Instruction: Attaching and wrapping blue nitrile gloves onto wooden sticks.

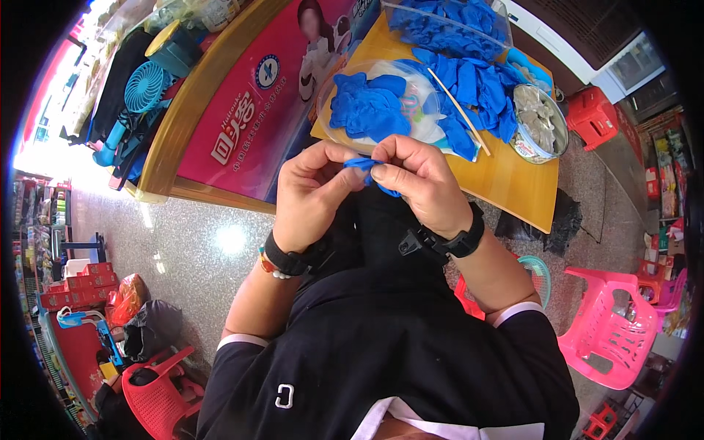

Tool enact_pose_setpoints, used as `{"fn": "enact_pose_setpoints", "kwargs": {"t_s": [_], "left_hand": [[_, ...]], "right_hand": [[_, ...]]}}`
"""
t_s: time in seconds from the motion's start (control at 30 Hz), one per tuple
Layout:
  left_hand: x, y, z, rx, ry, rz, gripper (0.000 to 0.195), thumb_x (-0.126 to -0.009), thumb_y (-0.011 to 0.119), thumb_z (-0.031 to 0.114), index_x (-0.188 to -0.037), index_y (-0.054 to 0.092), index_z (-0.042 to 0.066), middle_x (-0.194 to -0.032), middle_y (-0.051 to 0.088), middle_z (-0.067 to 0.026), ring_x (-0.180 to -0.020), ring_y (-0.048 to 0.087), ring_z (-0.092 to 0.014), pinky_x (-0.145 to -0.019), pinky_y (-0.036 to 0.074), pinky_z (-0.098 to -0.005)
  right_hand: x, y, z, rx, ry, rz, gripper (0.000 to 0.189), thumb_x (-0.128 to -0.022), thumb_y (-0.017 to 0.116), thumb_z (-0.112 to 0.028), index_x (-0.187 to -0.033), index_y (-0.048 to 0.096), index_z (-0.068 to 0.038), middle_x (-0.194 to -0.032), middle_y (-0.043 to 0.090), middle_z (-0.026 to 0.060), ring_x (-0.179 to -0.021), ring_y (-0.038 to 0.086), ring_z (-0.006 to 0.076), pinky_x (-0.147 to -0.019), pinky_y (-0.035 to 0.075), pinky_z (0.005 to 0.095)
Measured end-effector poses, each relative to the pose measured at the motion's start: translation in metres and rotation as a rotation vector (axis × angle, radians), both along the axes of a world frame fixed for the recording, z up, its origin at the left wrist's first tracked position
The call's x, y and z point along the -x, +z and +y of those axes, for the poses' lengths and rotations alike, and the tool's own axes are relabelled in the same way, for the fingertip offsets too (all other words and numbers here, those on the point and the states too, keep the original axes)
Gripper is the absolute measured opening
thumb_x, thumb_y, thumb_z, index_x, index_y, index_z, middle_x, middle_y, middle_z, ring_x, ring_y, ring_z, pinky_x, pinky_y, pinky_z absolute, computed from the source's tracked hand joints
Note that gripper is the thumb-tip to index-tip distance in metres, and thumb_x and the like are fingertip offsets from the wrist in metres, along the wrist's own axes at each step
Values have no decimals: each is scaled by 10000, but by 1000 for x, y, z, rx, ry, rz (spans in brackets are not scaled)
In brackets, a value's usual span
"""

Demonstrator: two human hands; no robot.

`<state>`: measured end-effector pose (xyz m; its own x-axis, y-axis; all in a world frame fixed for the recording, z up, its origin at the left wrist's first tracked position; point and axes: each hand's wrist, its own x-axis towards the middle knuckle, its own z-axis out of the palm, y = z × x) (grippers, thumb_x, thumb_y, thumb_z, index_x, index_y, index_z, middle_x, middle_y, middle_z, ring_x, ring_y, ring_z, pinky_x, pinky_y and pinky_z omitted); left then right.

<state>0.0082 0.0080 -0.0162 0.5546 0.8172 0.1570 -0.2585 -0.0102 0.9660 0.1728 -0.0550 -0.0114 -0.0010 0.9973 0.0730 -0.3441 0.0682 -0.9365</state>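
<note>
My left hand (pixel 313 192) and my right hand (pixel 421 181) meet in front of my body, just off the table's near edge. Both pinch a small blue piece of soft, thin material (pixel 362 164) between thumbs and fingers; part of it hangs below the right thumb. Right behind the hands, a round clear plastic lid or tray (pixel 324 118) holds a pile of flat blue pieces (pixel 368 107). More blue pieces (pixel 484 88) lie heaped on the wooden table (pixel 509 184), with a thin wooden stick (pixel 459 113) beside them. A clear bin (pixel 448 36) at the back is full of blue pieces.
A round tub (pixel 539 124) with greyish contents stands at the table's right edge, near a blue container (pixel 528 69). A wood-edged counter (pixel 181 159) with a printed pink panel runs to the left. Pink plastic chairs (pixel 610 330) and a black bag (pixel 566 220) are on the floor.
</note>
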Motion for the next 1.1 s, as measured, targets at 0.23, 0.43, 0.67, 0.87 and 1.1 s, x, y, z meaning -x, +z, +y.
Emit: {"fn": "enact_pose_setpoints", "kwargs": {"t_s": [0.23,0.43,0.67,0.87,1.1], "left_hand": [[-13,-5,-2,-208,261,57,33,-869,567,-32,-874,565,1,-798,604,-4,-689,554,-47,-647,460,-184],[-10,6,-8,-3,52,-140,55,-908,572,50,-940,546,13,-801,566,11,-626,504,-31,-577,447,-172],[-2,5,-2,42,-159,-115,69,-899,588,39,-950,544,27,-872,540,5,-661,521,-38,-597,477,-174],[4,-2,12,-293,-160,-46,201,-810,660,-46,-963,553,29,-978,516,-9,-831,530,-61,-670,477,-184],[8,12,6,-130,-258,-11,183,-805,673,-34,-927,546,13,-960,524,-30,-816,568,-80,-686,479,-193]], "right_hand": [[20,0,-1,-43,-75,-108,71,-805,606,-38,-813,540,-13,-708,529,-26,-624,466,37,-555,390,206],[18,-4,5,-286,-325,-389,88,-780,605,-20,-771,519,-6,-671,558,28,-598,499,65,-536,419,234],[7,1,5,-153,-238,-288,129,-889,570,-93,-798,560,-2,-709,573,1,-614,518,26,-523,420,196],[10,2,3,-88,-179,-188,110,-896,543,-72,-831,595,1,-728,586,-3,-659,501,24,-567,409,199],[9,3,1,-84,-122,-104,123,-897,524,-73,-855,611,4,-764,609,-6,-704,530,40,-628,429,202]]}}
